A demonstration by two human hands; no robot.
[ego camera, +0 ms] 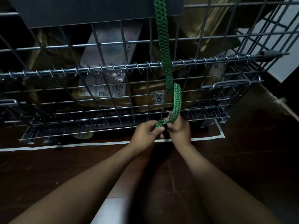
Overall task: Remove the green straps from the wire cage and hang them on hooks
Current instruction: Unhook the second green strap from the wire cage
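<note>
A green perforated strap (163, 38) runs down the front of the wire cage (113, 67) from the top edge of the view, folds back near a lower wire and loops down to my hands. My left hand (145, 131) pinches the strap's loose end between thumb and fingers. My right hand (179, 130) grips the strap just beside it, fingers curled round the band. Both hands are low in front of the cage, close to the floor. The strap's upper end is out of view.
The cage holds brown cardboard boxes (150, 97) and a white labelled box (105, 50). A dark panel (90, 12) covers the cage's upper front. White tape lines (80, 143) mark the dark floor around the cage base. A pale wall (284, 46) stands at right.
</note>
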